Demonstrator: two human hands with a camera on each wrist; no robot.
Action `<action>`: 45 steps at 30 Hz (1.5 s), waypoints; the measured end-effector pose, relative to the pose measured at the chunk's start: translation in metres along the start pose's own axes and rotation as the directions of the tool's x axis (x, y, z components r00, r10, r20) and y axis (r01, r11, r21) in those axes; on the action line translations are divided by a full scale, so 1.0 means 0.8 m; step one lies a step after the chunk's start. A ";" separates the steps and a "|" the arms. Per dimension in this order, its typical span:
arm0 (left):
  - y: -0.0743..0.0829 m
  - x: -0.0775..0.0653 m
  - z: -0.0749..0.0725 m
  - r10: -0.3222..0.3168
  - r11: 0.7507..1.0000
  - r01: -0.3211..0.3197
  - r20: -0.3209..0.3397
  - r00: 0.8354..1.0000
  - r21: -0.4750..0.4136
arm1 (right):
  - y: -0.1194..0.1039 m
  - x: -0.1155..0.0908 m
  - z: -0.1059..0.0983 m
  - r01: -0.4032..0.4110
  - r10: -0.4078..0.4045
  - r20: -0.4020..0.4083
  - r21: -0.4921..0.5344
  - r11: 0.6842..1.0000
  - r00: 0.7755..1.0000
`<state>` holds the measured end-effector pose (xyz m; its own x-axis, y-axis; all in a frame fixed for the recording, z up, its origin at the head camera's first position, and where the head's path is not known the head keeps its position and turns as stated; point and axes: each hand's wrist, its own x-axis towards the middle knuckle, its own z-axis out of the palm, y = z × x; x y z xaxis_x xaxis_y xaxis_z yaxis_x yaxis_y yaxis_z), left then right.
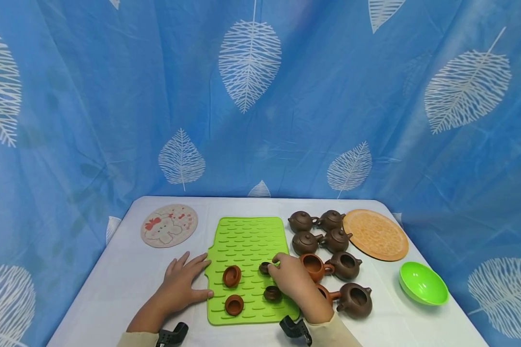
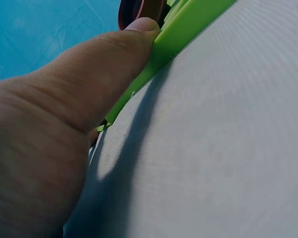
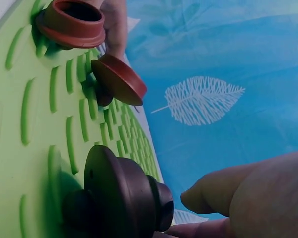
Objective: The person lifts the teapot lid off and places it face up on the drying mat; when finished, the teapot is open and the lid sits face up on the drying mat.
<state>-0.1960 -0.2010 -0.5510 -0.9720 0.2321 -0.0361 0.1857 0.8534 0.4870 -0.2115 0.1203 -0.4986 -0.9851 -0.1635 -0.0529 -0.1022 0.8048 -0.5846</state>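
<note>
Dark lid (image 1: 264,268), on the green mat (image 1: 249,241). Head view: right hand (image 1: 290,277) at the lid, left hand (image 1: 180,286) spread by the mat's edge. Left wrist view: thumb (image 2: 104,64) against that edge. Right wrist view: whether the pinch closes cannot be told; lid positioning seems in hand, next calling for steadiness.

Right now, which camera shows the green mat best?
The head view, because nearly all of the green mat shows. The left wrist view catches mostly an edge; the right wrist, part of its surface close up.
</note>
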 end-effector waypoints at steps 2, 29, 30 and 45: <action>0.000 0.000 -0.001 0.001 1.000 -0.001 -0.004 1.000 -0.001 | -0.002 0.000 -0.002 0.001 -0.001 -0.011 -0.009 1.000 1.000; -0.003 0.001 -0.001 0.006 1.000 -0.006 -0.005 1.000 -0.001 | 0.052 0.045 -0.080 -0.039 0.074 -0.271 0.134 0.990 0.960; -0.003 0.001 0.000 0.005 1.000 -0.005 -0.006 1.000 -0.003 | 0.056 0.047 -0.083 -0.051 0.088 -0.269 0.144 0.988 0.959; 0.000 0.002 0.003 0.006 1.000 -0.006 -0.014 1.000 -0.006 | 0.073 0.056 -0.084 -0.130 0.157 -0.240 0.122 0.984 0.958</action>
<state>-0.1970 -0.1996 -0.5536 -0.9728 0.2306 -0.0208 0.1908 0.8493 0.4922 -0.2710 0.1982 -0.4809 -0.9929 0.1066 0.0522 0.0447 0.7434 -0.6673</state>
